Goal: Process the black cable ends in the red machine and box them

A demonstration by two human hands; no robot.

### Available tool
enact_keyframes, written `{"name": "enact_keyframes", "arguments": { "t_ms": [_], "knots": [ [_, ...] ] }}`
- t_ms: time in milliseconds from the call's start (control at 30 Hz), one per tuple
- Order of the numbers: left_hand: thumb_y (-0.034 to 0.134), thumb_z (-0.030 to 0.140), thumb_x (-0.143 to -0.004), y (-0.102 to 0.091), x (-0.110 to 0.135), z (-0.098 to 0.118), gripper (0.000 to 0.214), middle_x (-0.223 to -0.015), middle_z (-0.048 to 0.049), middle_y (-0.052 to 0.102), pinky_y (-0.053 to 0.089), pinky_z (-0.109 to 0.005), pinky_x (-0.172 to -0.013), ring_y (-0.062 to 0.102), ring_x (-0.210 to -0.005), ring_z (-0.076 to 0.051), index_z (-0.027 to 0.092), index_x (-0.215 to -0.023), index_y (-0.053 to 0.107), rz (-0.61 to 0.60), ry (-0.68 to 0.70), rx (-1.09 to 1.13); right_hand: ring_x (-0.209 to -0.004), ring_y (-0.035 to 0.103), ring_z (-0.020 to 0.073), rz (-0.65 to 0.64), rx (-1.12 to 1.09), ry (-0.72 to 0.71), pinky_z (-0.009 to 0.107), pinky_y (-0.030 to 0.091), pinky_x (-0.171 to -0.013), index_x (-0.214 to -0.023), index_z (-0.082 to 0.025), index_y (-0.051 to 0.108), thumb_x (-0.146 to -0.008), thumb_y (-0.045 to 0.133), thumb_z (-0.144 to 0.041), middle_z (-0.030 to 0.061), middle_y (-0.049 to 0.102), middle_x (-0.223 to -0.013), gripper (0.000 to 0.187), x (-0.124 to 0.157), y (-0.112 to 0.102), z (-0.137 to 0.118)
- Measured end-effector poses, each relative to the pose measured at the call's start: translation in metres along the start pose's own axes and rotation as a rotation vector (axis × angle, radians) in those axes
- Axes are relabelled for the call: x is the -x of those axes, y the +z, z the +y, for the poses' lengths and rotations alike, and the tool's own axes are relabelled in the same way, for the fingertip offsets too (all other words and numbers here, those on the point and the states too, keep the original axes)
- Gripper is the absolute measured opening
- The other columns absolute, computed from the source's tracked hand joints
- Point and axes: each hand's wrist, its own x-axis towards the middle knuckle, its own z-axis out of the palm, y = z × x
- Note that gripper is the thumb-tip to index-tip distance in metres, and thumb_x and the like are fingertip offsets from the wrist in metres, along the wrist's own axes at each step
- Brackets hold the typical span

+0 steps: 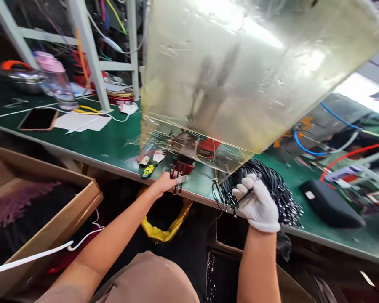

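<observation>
Here, the white-gloved right grip [256, 205] closed on black cables [279, 198], left grip [166, 184] unclear.

Across the green workbench [113, 143], a smartphone [38, 119] lies face up at 9 o'clock beside white paper sheets [82, 122]. Farther back at 10 o'clock stand a steel pot [17, 80] and a pink-capped clear bottle [57, 82], with a red tin [120, 97] at 11 o'clock. A cardboard box [94, 195] holding purple fabric [15, 210] sits at 8 o'clock, a yellow plastic bag [164, 231] at 6 o'clock, and a black padded case [330, 204] at 4 o'clock.
</observation>
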Motion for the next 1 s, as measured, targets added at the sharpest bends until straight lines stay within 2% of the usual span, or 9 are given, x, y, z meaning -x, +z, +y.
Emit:
{"name": "enact_keyframes", "arguments": {
  "t_ms": [133, 233, 333, 500, 600, 700, 767, 833, 1000],
  "knots": [
    [0.089, 0.049, -0.055, 0.009, -0.002, -0.022, 0.041, -0.06, -0.0007, 0.064, 0.044, -0.026, -0.058, 0.055, -0.06, -0.016, 0.015, -0.066, 0.07, -0.136, -0.073, 0.018, -0.057, 0.047, 0.0066, 0.059, -0.024, -0.02, 0.021, 0.05, -0.057, -0.091, -0.025, 0.061, -0.068, 0.092, -0.027, -0.0085, 0.05, -0.071, 0.039, 0.003, -0.011, 0.002],
    [0.078, 0.054, -0.069, 0.013, 0.007, -0.037, 0.04, -0.059, -0.0027, 0.064, 0.038, -0.025, -0.052, 0.05, -0.054, -0.014, 0.014, -0.068, 0.072, -0.22, -0.097, 0.016, -0.054, 0.044, 0.0061, 0.139, -0.052, -0.061, 0.019, 0.048, -0.053, -0.09, -0.024, 0.06, -0.07, 0.091, -0.03, -0.009, 0.047, -0.068, 0.038, 0.005, -0.014, 0.006],
    [0.06, 0.054, -0.085, 0.015, 0.019, -0.045, 0.047, -0.057, -0.0042, 0.063, 0.035, -0.025, -0.051, 0.049, -0.051, -0.013, 0.014, -0.064, 0.07, -0.224, -0.08, 0.005, -0.059, 0.048, 0.0068, 0.127, -0.033, -0.094, 0.019, 0.049, -0.054, -0.091, -0.024, 0.06, -0.072, 0.088, -0.022, -0.0074, 0.049, -0.073, 0.034, 0.01, -0.01, 0.009],
    [0.057, 0.057, -0.09, 0.015, 0.04, -0.05, 0.054, -0.052, -0.0051, 0.061, 0.041, -0.027, -0.055, 0.052, -0.05, -0.014, 0.016, -0.056, 0.065, -0.232, -0.03, 0.002, -0.075, 0.062, 0.0153, 0.055, 0.087, -0.085, 0.035, 0.057, -0.071, -0.096, -0.028, 0.064, -0.076, 0.086, -0.03, -0.0018, 0.059, -0.085, 0.029, 0.026, -0.007, 0.014],
    [0.055, 0.061, -0.092, 0.005, 0.056, -0.047, 0.057, -0.052, -0.0051, 0.061, 0.04, -0.027, -0.052, 0.052, -0.049, -0.014, 0.016, -0.057, 0.064, -0.225, -0.023, 0.027, -0.074, 0.065, 0.0197, 0.046, 0.149, -0.081, 0.042, 0.057, -0.069, -0.104, -0.034, 0.064, -0.084, 0.079, -0.034, -0.0001, 0.065, -0.084, 0.024, 0.037, -0.009, 0.024],
    [0.058, 0.061, -0.092, -0.018, 0.081, -0.033, 0.054, -0.058, -0.0064, 0.065, 0.04, -0.027, -0.051, 0.055, -0.051, -0.014, 0.017, -0.062, 0.066, -0.264, 0.001, 0.139, -0.075, 0.066, 0.0222, -0.031, 0.153, 0.015, 0.045, 0.056, -0.07, -0.11, -0.034, 0.063, -0.09, 0.073, -0.035, 0.0024, 0.068, -0.085, 0.022, 0.04, -0.005, 0.05],
    [0.062, 0.061, -0.091, -0.038, 0.105, -0.016, 0.051, -0.061, -0.0071, 0.067, 0.043, -0.028, -0.052, 0.058, -0.053, -0.016, 0.017, -0.064, 0.067, -0.283, 0.028, 0.266, -0.074, 0.066, 0.0221, -0.111, 0.124, 0.179, 0.044, 0.056, -0.069, -0.112, -0.031, 0.062, -0.092, 0.071, -0.039, 0.0042, 0.068, -0.087, 0.024, 0.039, 0.0, 0.081],
    [0.067, 0.06, -0.087, -0.055, 0.129, 0.004, 0.047, -0.06, -0.0071, 0.066, 0.044, -0.029, -0.051, 0.059, -0.054, -0.018, 0.018, -0.067, 0.07, -0.191, 0.018, 0.373, -0.072, 0.067, 0.0213, -0.166, 0.112, 0.368, 0.04, 0.056, -0.066, -0.114, -0.027, 0.061, -0.092, 0.069, -0.045, 0.006, 0.07, -0.089, 0.029, 0.039, 0.004, 0.118],
    [0.074, 0.069, -0.076, -0.073, 0.157, 0.037, 0.058, -0.044, -0.0053, 0.055, 0.021, -0.025, -0.035, 0.041, -0.038, -0.011, 0.02, -0.045, 0.065, 0.066, 0.014, 0.346, -0.068, 0.068, 0.0166, -0.184, 0.061, 0.686, 0.032, 0.058, -0.061, -0.11, -0.026, 0.064, -0.085, 0.079, -0.046, 0.0035, 0.073, -0.09, 0.035, 0.048, 0.009, 0.192]
  ]
}}
